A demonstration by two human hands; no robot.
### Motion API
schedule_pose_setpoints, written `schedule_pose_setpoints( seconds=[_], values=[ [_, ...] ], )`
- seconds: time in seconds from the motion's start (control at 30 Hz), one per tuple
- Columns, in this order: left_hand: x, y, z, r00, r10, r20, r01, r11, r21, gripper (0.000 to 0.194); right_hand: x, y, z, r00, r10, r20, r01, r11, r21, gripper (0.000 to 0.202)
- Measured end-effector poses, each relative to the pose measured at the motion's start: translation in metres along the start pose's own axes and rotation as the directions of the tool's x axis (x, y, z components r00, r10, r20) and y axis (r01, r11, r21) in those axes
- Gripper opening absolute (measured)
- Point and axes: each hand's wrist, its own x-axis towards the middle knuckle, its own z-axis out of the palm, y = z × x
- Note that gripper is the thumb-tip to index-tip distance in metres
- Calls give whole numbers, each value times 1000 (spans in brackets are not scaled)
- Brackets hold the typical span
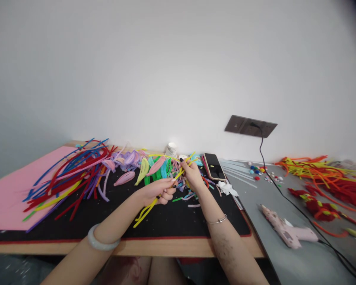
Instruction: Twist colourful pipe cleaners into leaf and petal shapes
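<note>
Several yellow pipe cleaners (146, 211) run through both hands over the black mat. My left hand (161, 191) is closed round the bundle, and its loose ends stick out below toward the mat's front edge. Higher up and to the right, my right hand (190, 173) pinches the same bundle, with the upper ends poking out past the fingers. Just behind the hands lie looped petal shapes, among them a yellow-green one (142, 171), a pink one (156, 165) and green ones (157, 174). Short cut pieces (190, 196) are scattered near my right wrist.
Long coloured pipe cleaners (74, 174) spread across a pink sheet (12, 186) at left. A phone (214, 166) and crumpled tissue (227, 188) lie right of the hands. Farther right are a pink glue gun (287, 229), its black cord (280, 186) and red-orange pipe cleaners (314, 168).
</note>
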Motion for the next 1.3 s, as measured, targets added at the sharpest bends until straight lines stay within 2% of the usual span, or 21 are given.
schedule_pose_setpoints(
  seconds=[0.13,0.37,0.6,0.73,0.87,1.03,1.23,1.3],
  values=[
    [-2,2,3,999,-15,-39,17,999,41,29,3,-3,-5,1000,31,-1,-31,994,109,38],
    [-3,1,3,1000,-16,-26,17,999,49,32,8,-14,-22,993,48,-109,-27,983,183,40],
    [-3,-1,10,1000,21,10,-22,995,102,25,6,-13,-18,999,17,-36,-9,979,202,32],
    [-3,-1,14,998,59,3,-59,998,32,25,4,-12,-13,1000,12,-5,-11,985,171,30],
    [-2,0,11,998,55,8,-54,996,-70,22,4,-13,-15,999,32,-12,-29,976,216,32],
    [1,-1,5,1000,19,2,-18,994,-107,20,9,-12,-21,996,18,-90,6,965,262,33],
    [1,1,5,998,67,10,-66,995,-75,15,16,-11,-32,962,-13,-273,107,937,332,28],
    [1,3,6,996,84,-18,-85,995,-44,17,17,-12,-38,948,-25,-318,139,930,340,27]
  ],
)
